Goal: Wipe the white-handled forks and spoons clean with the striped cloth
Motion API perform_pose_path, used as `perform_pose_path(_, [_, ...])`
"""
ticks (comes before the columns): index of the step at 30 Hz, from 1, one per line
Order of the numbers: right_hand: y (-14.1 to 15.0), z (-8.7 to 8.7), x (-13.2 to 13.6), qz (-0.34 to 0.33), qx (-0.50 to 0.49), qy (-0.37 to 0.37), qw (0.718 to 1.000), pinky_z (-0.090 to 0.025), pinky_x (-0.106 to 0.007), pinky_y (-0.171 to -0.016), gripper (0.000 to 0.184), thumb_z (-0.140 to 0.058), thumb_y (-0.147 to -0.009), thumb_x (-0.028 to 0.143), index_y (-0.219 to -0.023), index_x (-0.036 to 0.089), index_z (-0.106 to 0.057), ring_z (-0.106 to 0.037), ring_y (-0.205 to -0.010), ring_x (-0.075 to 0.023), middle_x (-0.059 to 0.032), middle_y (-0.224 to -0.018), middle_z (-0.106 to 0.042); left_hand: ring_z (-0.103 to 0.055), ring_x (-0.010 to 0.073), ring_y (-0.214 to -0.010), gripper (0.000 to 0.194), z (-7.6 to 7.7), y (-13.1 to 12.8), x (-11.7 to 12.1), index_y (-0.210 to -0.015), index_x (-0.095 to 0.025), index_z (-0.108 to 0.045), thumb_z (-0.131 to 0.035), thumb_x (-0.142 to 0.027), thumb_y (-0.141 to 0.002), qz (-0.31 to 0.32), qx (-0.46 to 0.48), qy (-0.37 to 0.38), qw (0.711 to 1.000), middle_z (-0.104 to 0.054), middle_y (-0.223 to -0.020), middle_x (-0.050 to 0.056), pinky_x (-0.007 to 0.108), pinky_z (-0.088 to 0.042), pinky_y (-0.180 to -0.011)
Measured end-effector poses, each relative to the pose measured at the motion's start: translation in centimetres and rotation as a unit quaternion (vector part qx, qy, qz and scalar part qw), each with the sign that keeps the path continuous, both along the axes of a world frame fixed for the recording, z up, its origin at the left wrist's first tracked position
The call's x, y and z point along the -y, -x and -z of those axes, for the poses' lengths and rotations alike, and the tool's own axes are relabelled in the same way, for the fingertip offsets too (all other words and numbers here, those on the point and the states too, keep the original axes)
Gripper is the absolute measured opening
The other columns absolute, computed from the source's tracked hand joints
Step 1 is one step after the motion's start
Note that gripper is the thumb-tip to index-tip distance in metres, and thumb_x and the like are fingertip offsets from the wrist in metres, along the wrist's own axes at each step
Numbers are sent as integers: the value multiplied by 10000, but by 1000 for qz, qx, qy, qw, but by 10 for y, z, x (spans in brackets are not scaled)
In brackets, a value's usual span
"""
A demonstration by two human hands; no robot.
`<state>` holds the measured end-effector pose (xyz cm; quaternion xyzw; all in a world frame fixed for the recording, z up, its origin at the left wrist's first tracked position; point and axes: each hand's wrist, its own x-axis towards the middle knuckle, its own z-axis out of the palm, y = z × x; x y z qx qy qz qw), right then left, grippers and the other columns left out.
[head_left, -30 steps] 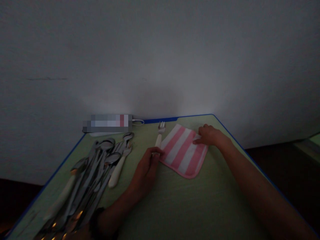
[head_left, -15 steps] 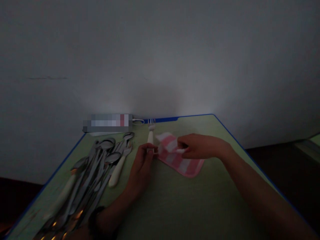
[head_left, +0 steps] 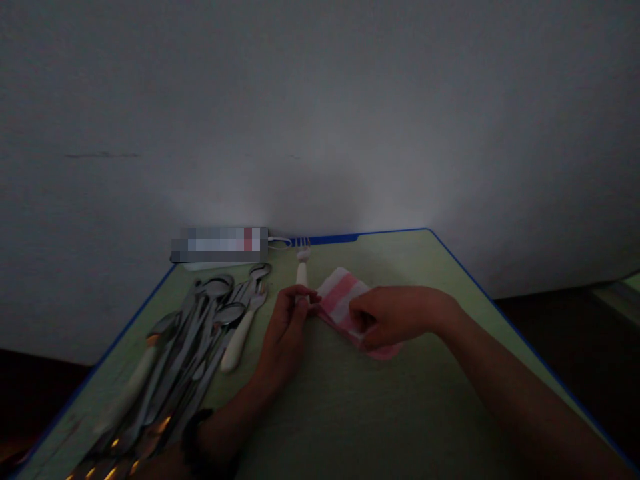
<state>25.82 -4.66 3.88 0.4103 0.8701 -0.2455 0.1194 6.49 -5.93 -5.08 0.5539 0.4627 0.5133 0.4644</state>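
A fork point(head_left: 303, 263) with a white handle stands out from the fingers of my left hand point(head_left: 287, 327), its tines pointing at the wall. Those fingers are closed around the lower handle, which they hide. Just right of it lies a pink and white striped cloth point(head_left: 340, 293), one corner touching or close to my left fingertips. My right hand point(head_left: 383, 317) is closed on the cloth near its right part, knuckles down, and covers some of it. Left of my left hand, another white-handled fork point(head_left: 240, 337) lies at the edge of a cutlery pile point(head_left: 190, 360).
The pile of spoons, forks and knives runs along the left side of the pale green table point(head_left: 425, 413), which has a blue edge. A blurred-out box-like object point(head_left: 220, 245) with a white cable point(head_left: 280, 241) sits at the back left. A grey wall point(head_left: 320, 120) rises behind.
My right hand has moved down towards me, pulling the cloth's folded-over part flatter. My left hand and its fork stay nearly where they were.
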Motion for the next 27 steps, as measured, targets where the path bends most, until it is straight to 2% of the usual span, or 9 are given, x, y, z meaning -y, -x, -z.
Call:
perform_pose_path(3, [0, 6, -1, -3, 36, 54, 998, -327, -229, -475, 395, -510, -720, 555, -761, 176, -612, -547, -563, -138, -30, -707, -639, -594, 172, -877, 142, 1, 0, 0, -978, -219, -477, -420, -308, -883, -2, 2, -7, 1000, -562, -978, 19, 368, -444, -836])
perform_pose_path(4, [1, 9, -2, 2, 32, 37, 999, -336, -236, -488, 403, -471, -752, 550, -768, 173, -614, -558, -581, -145, -39, -715, -643, -593, 170, -870, 140, 1, 0, 0, -977, -222, -478, -425, -306, -879, -3, -1, -7, 1000, -563, -976, 16, 367, -445, -832])
perform_pose_path(6, [7, 13, -5, 42, 15, -49, 998, -357, -254, -531, 378, -397, -820, 479, -834, 165, -608, -583, -656, -168, -70, -783, -652, -589, 167, -858, 142, 2, 0, -1, -977, -226, -479, -429, -311, -875, -7, -11, -6, 1000, -564, -970, 11, 364, -442, -828])
perform_pose_path(9, [19, 23, -8, 126, -8, -182, 975, -391, -290, -612, 371, -331, -861, 427, -935, 151, -567, -599, -783, -208, -115, -901, -642, -580, 175, -857, 154, 1, 1, -1, -984, -228, -479, -421, -322, -876, -19, -41, -4, 999, -560, -973, 13, 373, -428, -836])
perform_pose_path(12, [32, 37, -7, 140, -22, -205, 968, -413, -316, -634, 422, -306, -855, 492, -956, 159, -543, -606, -793, -226, -125, -934, -634, -571, 190, -871, 167, 1, 2, -1, -993, -229, -477, -421, -327, -871, -29, -68, -3, 997, -558, -982, 18, 390, -414, -855])
perform_pose_path(16, [38, 50, -6, 126, -8, -201, 972, -421, -325, -620, 385, -283, -871, 440, -953, 166, -541, -615, -763, -228, -120, -913, -641, -569, 186, -910, 148, -1, 2, -1, -979, -225, -464, -410, -317, -877, -26, -45, -3, 999, -546, -970, 16, 384, -412, -878])
perform_pose_path(22, [36, 42, -8, 103, -2, -223, 969, -417, -306, -607, 380, -287, -875, 430, -937, 160, -548, -614, -749, -219, -120, -889, -642, -565, 176, -966, 130, -1, 0, -1, -960, -223, -464, -405, -309, -882, -19, -6, -18, 1000, -554, -981, 12, 372, -418, -895])
perform_pose_path(27, [39, 35, -5, 67, -37, -250, 965, -396, -288, -605, 355, -267, -890, 387, -923, 171, -547, -610, -739, -201, -97, -880, -643, -559, 177, -933, 146, 2, 1, -2, -983, -222, -470, -418, -294, -867, -37, -31, -28, 998, -575, -986, 23, 365, -424, -872])
